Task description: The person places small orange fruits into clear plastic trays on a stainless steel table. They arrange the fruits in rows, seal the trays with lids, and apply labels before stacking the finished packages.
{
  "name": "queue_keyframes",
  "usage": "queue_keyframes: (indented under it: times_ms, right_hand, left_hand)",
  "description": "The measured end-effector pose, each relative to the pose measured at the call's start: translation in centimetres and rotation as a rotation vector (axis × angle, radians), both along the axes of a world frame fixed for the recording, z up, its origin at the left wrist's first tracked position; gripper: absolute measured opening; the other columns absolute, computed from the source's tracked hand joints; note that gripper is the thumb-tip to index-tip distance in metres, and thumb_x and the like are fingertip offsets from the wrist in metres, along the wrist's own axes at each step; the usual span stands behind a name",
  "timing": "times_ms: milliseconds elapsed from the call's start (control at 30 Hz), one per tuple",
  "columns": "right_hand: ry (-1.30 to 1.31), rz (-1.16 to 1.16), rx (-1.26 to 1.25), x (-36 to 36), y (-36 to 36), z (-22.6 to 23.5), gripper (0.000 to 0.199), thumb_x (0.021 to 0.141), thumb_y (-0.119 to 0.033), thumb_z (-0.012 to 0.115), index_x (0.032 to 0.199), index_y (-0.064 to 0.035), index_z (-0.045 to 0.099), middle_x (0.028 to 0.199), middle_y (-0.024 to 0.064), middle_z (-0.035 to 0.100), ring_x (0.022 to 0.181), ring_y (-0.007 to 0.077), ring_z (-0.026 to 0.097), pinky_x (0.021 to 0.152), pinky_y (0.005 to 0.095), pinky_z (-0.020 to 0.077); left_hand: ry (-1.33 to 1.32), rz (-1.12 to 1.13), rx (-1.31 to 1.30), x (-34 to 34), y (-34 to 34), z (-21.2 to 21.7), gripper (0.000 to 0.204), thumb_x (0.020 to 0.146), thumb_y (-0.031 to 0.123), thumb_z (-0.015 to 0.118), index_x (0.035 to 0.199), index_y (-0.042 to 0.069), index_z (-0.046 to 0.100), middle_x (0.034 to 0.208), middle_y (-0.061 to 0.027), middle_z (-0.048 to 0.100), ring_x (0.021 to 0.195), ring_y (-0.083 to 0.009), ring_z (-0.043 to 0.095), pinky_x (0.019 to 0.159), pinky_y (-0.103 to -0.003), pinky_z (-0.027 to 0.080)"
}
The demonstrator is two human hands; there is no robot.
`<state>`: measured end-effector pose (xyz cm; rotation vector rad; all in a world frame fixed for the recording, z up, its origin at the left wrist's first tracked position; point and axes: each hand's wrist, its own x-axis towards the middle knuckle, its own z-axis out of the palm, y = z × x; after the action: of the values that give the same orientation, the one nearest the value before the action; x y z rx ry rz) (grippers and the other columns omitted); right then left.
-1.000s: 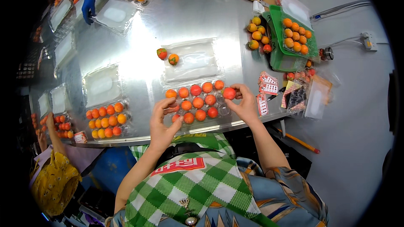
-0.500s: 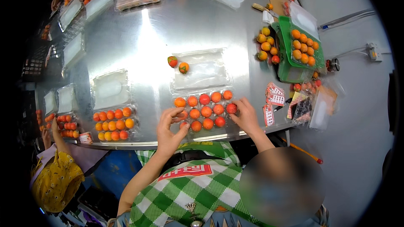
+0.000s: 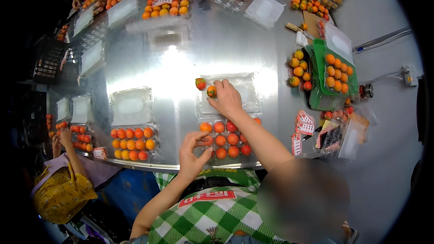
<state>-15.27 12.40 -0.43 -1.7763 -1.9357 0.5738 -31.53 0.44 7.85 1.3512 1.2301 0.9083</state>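
Though roundish, orange fruit [image 3: 210,92] calyx-up

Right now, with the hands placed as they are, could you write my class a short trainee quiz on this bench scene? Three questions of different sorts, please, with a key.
1. Multiple choice: which of the person's hands reaches over the clear lid in front of them? A) left only B) right only C) both
2. True or false: the green bin is to the right of that lid.
3. Fill in the blank: the red fruit and the orange fruit at the lid's left side have ____ leafy caps.

Key:
1. B: the right hand is at the orange fruit.
2. True.
3. Green.
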Motion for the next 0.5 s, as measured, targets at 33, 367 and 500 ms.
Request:
queue_keyframes:
  times_ms: [33,367,500]
  right_hand:
    - [-0.053,-0.001,-0.012,-0.3,0.5,-0.7,0.045,0.068,-0.018,0.072,0.107,-0.0059,0.052,0.086,0.0129,0.050,0.084,0.0307,0.056,0.071,0.0416,0.0478]
    - [0.805,0.169,-0.219,-1.0,-4.5,4.5,0.040,0.071,-0.013,0.067,0.107,-0.0057,0.054,0.103,0.0096,0.059,0.096,0.0246,0.059,0.083,0.0333,0.0465]
    - [0.802,0.234,-0.182,-1.1,-4.0,5.6,0.038,0.072,-0.013,0.069,0.106,-0.0047,0.056,0.104,0.0110,0.058,0.093,0.0230,0.060,0.081,0.0322,0.0469]
  left_hand:
    - [-0.004,0.003,-0.012,-0.1,0.0,0.0,0.041,0.074,-0.004,0.064,0.113,0.000,0.054,0.108,-0.0116,0.052,0.094,-0.0184,0.058,0.080,-0.029,0.049]
    - [-0.884,0.294,-0.796,-0.8,3.3,-1.3,0.037,0.095,0.026,0.043,0.124,0.003,0.045,0.114,-0.0154,0.054,0.105,-0.0230,0.055,0.087,-0.036,0.047]
    - [-0.967,0.316,-0.822,-0.7,5.0,-1.0,0.034,0.095,0.025,0.044,0.124,0.006,0.044,0.104,-0.0107,0.058,0.095,-0.0203,0.058,0.080,-0.032,0.048]
